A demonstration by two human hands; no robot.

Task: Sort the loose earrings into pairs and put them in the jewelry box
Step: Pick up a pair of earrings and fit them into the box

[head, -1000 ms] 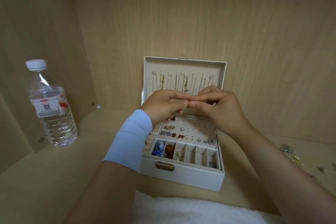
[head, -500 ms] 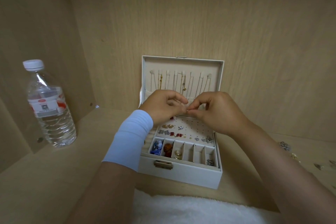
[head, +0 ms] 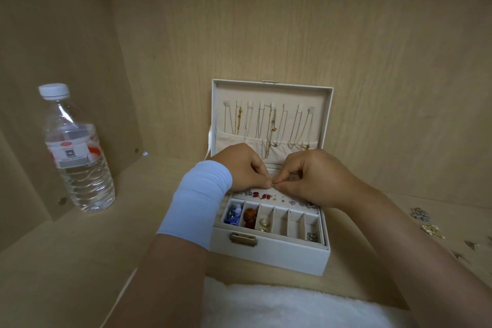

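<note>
Left hand: the left hand (head: pixel 243 168), with a light blue cloth band on the wrist (head: pixel 198 200), is closed in a pinch on a tiny silver earring (head: pixel 273 183).
Right hand: the right hand (head: pixel 316 177) pinches the same earring from the other side; fingertips of both hands meet.
Earring place: above the perforated stud panel of the open white jewelry box (head: pixel 269 253).
Loose earrings: small silver and gold pieces (head: pixel 426 221) lie on the wooden shelf (head: pixel 66 261), right of the box.
Bottle: a clear plastic water bottle (head: pixel 76 152) stands far left.
</note>
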